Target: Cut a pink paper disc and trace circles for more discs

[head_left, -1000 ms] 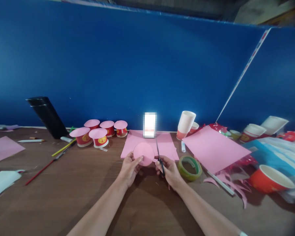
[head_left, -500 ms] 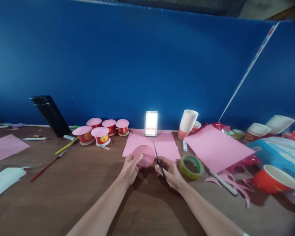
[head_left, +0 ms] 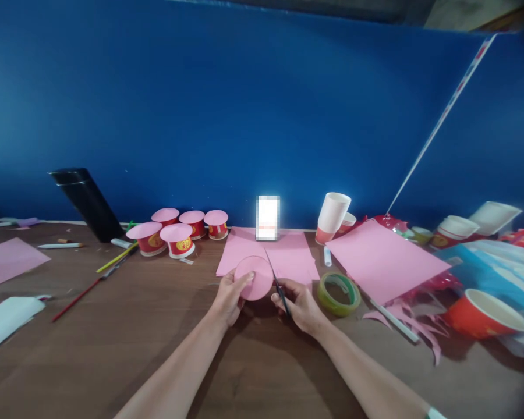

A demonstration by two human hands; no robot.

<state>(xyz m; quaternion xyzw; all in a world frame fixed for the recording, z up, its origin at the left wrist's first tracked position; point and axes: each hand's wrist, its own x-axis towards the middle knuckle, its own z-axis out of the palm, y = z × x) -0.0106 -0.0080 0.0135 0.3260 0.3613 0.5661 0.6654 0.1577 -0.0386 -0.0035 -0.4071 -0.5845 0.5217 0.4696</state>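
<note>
Between the thumb and fingers of my left hand (head_left: 232, 298) is a round pink paper disc (head_left: 257, 280), held above the brown table (head_left: 244, 372). My right hand (head_left: 299, 305) is closed around the dark handles of a pair of scissors (head_left: 280, 292). The blades point up and away, lying along the disc's right edge. Behind the disc lies a stack of pink paper (head_left: 290, 247). A roll of tape (head_left: 338, 295) rests just right of my right hand.
Several red cups topped with pink discs (head_left: 179, 240) stand back left, near a black flask (head_left: 86, 203). On the right are stacked white cups (head_left: 332, 210), a pink sheet (head_left: 384, 259), paper scraps (head_left: 413, 317) and a tipped red cup (head_left: 480, 317). A blue partition (head_left: 244, 116) rises behind.
The scissors have tilted further left, their tips now closer over the disc's edge. The disc's face has turned slightly towards me. Both hands keep their hold.
</note>
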